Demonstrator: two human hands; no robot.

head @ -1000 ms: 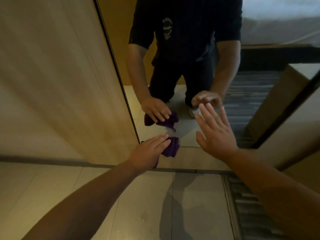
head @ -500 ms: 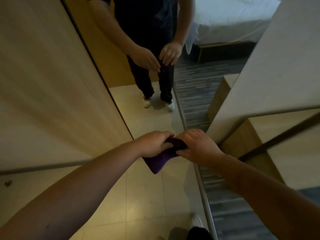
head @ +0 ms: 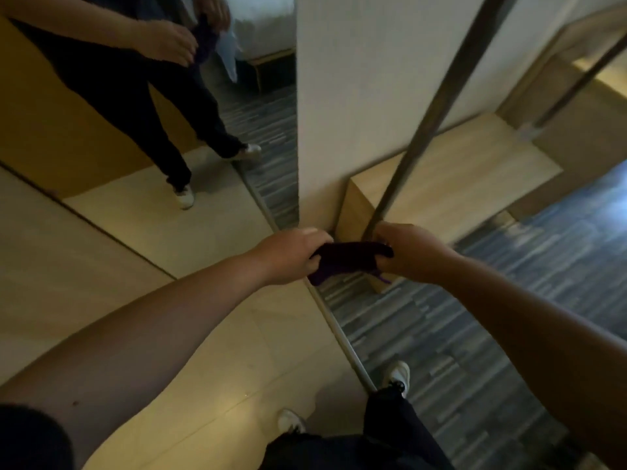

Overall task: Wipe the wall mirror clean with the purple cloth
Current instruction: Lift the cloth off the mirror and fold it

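Note:
The purple cloth (head: pixel 346 261) is stretched between my two hands in front of me, away from the glass. My left hand (head: pixel 288 254) grips its left end and my right hand (head: pixel 407 252) grips its right end. The wall mirror (head: pixel 142 137) fills the upper left of the view. In it I see my legs, white shoes and both hands on the cloth. Neither hand touches the mirror.
A white wall edge (head: pixel 356 96) borders the mirror on the right. A low wooden bench (head: pixel 458 184) stands beyond it with a dark metal post (head: pixel 437 106) rising past it. Beige tile (head: pixel 237 351) meets striped grey carpet (head: pixel 458 351) at a metal strip underfoot. My shoes are below.
I have stood up and drawn back from the mirror's bottom edge. The cloth came off the glass, and my right hand, open a second ago, now grips it too.

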